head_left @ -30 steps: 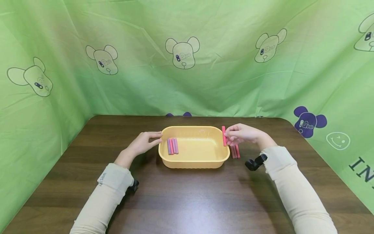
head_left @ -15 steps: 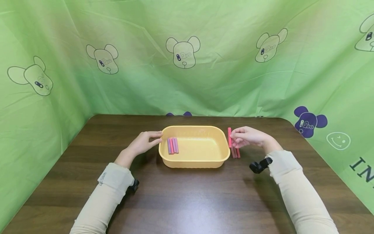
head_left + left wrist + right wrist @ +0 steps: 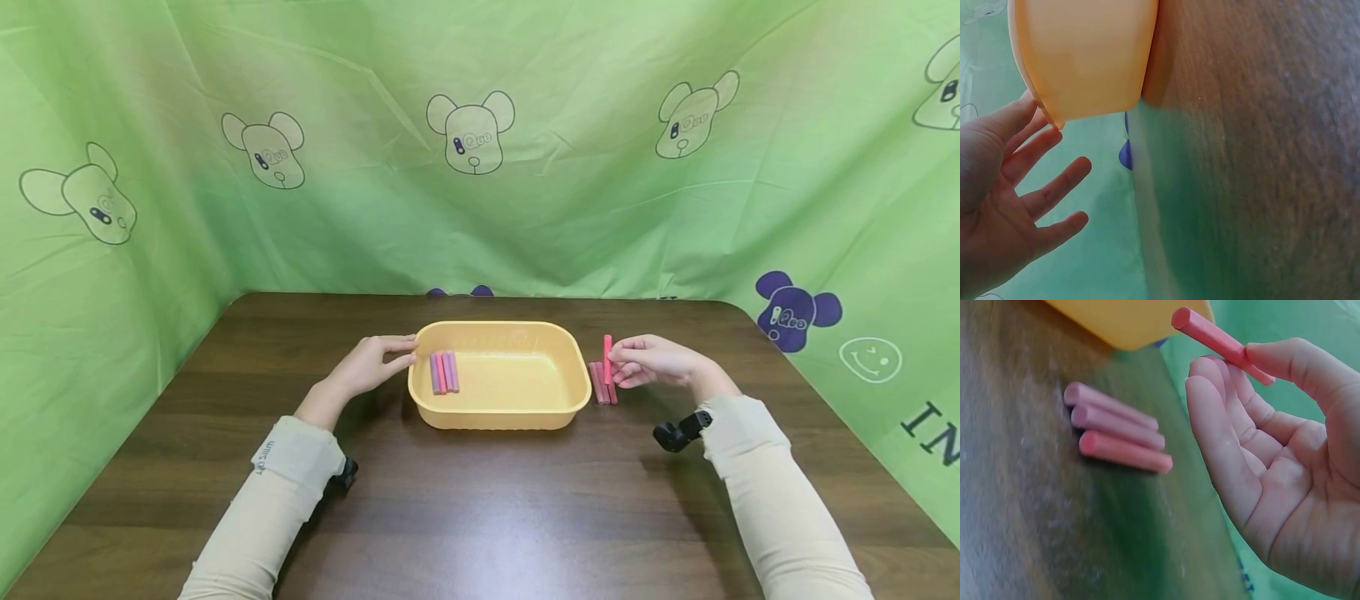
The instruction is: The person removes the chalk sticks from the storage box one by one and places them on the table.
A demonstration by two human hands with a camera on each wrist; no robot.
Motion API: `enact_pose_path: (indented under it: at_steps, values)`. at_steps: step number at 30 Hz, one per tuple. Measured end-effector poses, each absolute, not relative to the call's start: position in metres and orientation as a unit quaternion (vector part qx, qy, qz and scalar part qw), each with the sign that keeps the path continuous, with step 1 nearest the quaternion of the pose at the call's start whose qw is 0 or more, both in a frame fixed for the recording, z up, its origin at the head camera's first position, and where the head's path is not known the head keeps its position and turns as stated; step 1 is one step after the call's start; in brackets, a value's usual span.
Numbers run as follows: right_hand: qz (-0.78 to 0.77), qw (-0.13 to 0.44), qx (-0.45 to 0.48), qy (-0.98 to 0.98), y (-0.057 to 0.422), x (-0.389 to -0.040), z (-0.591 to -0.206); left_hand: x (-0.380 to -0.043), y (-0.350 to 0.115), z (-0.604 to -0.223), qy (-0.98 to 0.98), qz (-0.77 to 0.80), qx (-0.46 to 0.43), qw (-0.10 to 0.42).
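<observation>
My right hand (image 3: pixel 660 365) pinches a round pink stick (image 3: pixel 1213 339) between thumb and fingertips, to the right of the yellow plastic basin (image 3: pixel 502 419). The stick is raised above three similar sticks (image 3: pixel 1121 428), two mauve and one coral pink, lying side by side on the table. At the basin's left end my left hand (image 3: pixel 365 367) holds the rim. In the left wrist view its thumb and index finger meet at the rim (image 3: pixel 1054 122), and the other fingers are spread apart. Several purple and pink sticks (image 3: pixel 444 373) lie side by side inside the basin, at its left.
Everything stands on a dark brown wooden table (image 3: pixel 480 500). Behind it and at both sides hangs a green cloth (image 3: pixel 480 233) printed with bear heads. A black wrist camera (image 3: pixel 681 432) sits under the right cuff.
My right hand has carried the pink stick rightward and toward me, from over the basin's right rim to above the sticks on the table. My left hand has stayed at the rim.
</observation>
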State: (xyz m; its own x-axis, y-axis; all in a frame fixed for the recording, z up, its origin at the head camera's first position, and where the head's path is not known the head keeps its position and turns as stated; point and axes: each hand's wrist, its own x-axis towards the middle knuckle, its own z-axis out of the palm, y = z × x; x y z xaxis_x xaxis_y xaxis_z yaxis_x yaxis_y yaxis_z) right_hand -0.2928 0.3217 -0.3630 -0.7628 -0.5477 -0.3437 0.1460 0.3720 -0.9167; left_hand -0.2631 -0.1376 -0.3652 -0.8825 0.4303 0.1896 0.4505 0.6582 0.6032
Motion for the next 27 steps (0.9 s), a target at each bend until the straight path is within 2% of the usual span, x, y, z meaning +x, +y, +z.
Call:
enact_pose_path:
  at_steps: [27]
  values:
    - [-0.512, 0.342, -0.071, 0.785, 0.348, -0.296, -0.388, -0.264, -0.138, -0.367, -0.915, -0.331, -0.23, 0.004]
